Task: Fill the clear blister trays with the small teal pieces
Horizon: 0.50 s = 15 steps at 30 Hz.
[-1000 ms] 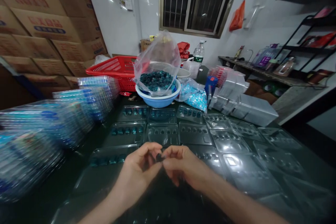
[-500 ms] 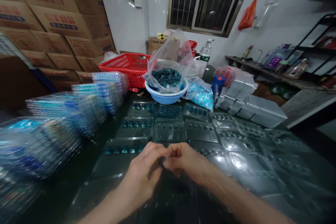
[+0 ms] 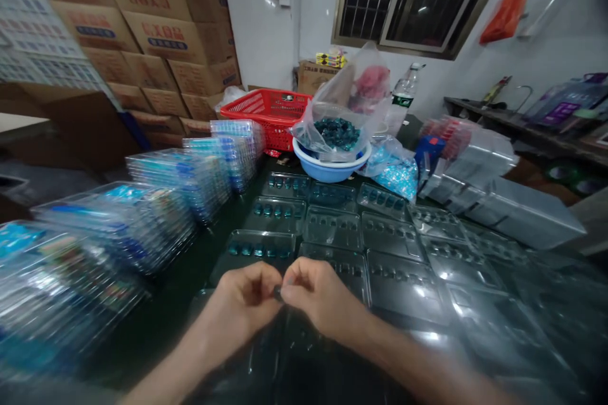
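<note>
The left hand point(image 3: 242, 304) and right hand point(image 3: 323, 299) pinch a small dark piece point(image 3: 277, 292) between their fingertips, a teal-filled blister tray point(image 3: 260, 252) just beyond the fingers, empty clear blister trays point(image 3: 403, 288) to their right

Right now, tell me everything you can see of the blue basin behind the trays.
The light blue plastic basin is round and wide, with a smooth rolled rim, and sits upright on the dark tabletop. A clear plastic bag holding dark teal pieces sags into it and drapes over the rim, hiding most of the inside. A red plastic basket stands behind it, and a bag of pale blue pieces lies just to its right.
</note>
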Motion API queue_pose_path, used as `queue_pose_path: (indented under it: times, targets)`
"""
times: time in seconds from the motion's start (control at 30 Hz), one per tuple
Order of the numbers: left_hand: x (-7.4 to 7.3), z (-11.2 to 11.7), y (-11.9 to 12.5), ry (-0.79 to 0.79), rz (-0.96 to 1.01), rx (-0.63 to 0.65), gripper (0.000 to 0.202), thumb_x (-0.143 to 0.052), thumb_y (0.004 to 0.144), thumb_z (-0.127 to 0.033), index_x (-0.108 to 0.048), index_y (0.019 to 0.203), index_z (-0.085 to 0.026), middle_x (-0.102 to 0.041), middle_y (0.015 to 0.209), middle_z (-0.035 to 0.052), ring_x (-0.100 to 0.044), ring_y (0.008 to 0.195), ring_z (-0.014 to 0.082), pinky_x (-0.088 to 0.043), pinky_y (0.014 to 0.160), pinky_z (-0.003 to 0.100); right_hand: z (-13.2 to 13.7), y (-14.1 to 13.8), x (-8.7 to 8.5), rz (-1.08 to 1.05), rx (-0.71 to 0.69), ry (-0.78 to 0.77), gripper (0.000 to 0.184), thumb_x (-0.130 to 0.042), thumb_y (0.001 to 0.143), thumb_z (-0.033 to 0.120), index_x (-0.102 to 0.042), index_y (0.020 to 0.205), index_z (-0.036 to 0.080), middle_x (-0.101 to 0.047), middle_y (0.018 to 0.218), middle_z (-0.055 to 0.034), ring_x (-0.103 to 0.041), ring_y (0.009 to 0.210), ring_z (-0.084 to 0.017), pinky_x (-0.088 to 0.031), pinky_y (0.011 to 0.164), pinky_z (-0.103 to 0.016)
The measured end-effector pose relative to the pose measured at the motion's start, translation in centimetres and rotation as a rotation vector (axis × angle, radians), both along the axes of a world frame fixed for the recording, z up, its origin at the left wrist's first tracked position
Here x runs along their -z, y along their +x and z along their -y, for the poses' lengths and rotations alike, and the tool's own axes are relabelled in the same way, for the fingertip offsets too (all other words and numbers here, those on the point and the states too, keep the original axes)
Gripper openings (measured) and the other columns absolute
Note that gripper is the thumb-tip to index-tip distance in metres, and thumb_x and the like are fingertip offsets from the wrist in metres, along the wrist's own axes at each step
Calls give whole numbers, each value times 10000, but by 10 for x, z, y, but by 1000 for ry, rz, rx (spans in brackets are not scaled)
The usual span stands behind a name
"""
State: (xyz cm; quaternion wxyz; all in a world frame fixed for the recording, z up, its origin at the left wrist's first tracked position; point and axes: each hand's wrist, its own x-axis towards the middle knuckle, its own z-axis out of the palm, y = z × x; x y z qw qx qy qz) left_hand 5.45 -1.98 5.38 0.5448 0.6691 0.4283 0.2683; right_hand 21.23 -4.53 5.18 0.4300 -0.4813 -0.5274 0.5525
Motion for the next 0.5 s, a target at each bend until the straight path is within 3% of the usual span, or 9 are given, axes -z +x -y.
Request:
queue_pose_path:
  times: [0.1, 0.17, 0.37, 0.5]
  targets:
    - [1, 4, -13, -411, 262, -5, 64, -607, 685, -182, -562, 722, -154, -477, 562, -29, -370, 454, 64, -266, 443, 199, -1, -13, 1, -90, -15, -70, 29, -544, 689, 162, -542, 669, 141, -460, 515, 59, -360, 446, -44, -266, 425, -172]
    - [3, 7, -21, -524, 391, -28, 83, -586, 721, -214, -568, 758, -142, -524, 620, 0, -396, 469, 64, -287, 467, 205, -3, -20, 5, -160, -18, -139, 53, -564, 684, 189, -550, 681, 138, -473, 492, 55, -354, 412, -44, -258, 403, -175]
    - [11, 14, -46, -530, 435, -279, 102, -592, 745, -242, -573, 756, -142, -590, 706, 24, -419, 485, 54, -286, 479, 190, -8, -43, 24, -181, 64, -281, 108, -587, 667, 236, -560, 669, 132, -428, 420, 69, -362, 373, -54, -277, 401, -190]
    - [10, 14, -57, -464, 416, -377, 139, -637, 704, -252, -570, 691, -131, -558, 614, -2, -382, 446, 38, -251, 435, 174, -6, -53, 33, 124, 34, -119, 174, -610, 656, 270, -515, 559, 161, -464, 472, 53, -409, 446, -74, -294, 440, -201]
